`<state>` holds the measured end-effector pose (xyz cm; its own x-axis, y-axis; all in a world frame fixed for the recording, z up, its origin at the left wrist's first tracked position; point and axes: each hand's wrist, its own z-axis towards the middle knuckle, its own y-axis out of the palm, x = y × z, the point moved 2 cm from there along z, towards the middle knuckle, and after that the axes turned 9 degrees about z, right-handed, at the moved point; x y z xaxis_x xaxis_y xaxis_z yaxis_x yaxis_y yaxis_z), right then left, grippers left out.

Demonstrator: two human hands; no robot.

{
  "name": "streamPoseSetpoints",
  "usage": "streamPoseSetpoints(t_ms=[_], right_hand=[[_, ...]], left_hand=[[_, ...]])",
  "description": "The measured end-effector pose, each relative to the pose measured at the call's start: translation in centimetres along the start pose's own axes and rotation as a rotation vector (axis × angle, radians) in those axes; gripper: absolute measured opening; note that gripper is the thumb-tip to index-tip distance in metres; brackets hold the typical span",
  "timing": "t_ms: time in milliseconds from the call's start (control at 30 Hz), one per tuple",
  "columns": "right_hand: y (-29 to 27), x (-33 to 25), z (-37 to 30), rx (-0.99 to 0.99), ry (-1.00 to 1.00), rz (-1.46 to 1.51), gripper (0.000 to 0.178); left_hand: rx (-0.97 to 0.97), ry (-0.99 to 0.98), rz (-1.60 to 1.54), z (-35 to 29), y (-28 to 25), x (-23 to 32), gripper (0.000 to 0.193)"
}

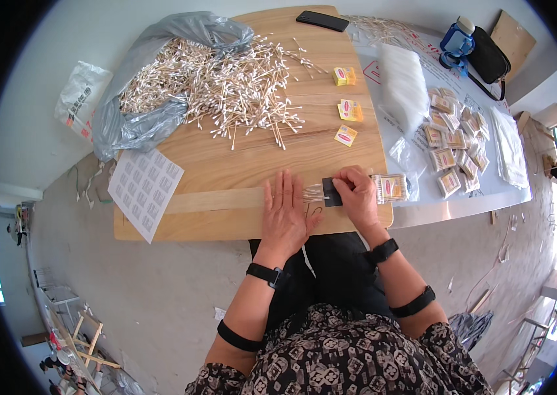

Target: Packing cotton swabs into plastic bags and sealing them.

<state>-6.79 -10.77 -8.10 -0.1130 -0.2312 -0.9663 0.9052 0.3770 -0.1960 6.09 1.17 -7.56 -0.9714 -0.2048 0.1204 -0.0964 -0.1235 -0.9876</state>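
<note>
My left hand [285, 209] lies flat near the table's front edge, fingers stretched out and pressed down on a pale wooden strip. Just to its right is a small row of cotton swabs [313, 192], partly hidden by the hand. My right hand [357, 192] pinches a small dark flat card [333, 193], which stands against the right ends of these swabs. Right beside that hand, a clear pouch filled with cotton swabs [392, 187] lies at the table's right edge. A small wire-like loop [312, 210] shows by my left thumb.
A grey plastic bag [140, 128] spills a large heap of cotton swabs [239, 85] over the wooden table. A label sheet [145, 187] lies at left, several small yellow packets [347, 110] at right. Filled swab packs [453, 141] cover the side table. A phone [322, 20] rests at the back.
</note>
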Motion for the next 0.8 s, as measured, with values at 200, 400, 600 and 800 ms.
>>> streamPoseSetpoints(t_ms=[200,400,600,800], right_hand=[[1.0,0.5,-1.7,0.131,-0.009,0.25,0.009],[0.6,0.5,-2.1,0.149,0.002,0.254,0.01],[1.0,0.0,-3.1,0.159,0.013,0.389,0.026],[2.8,1.2,-2.8,0.182,0.064,0.615,0.035]], left_hand=[[-0.054,-0.056,0.072,3.2,-0.4,0.8,0.077],[-0.047,-0.018,0.063,4.3,0.1,0.6,0.081],[-0.076,0.025,0.036,1.5,0.2,1.8,0.079],[0.343,-0.233,-0.551,2.7,1.5,-1.5,0.06]])
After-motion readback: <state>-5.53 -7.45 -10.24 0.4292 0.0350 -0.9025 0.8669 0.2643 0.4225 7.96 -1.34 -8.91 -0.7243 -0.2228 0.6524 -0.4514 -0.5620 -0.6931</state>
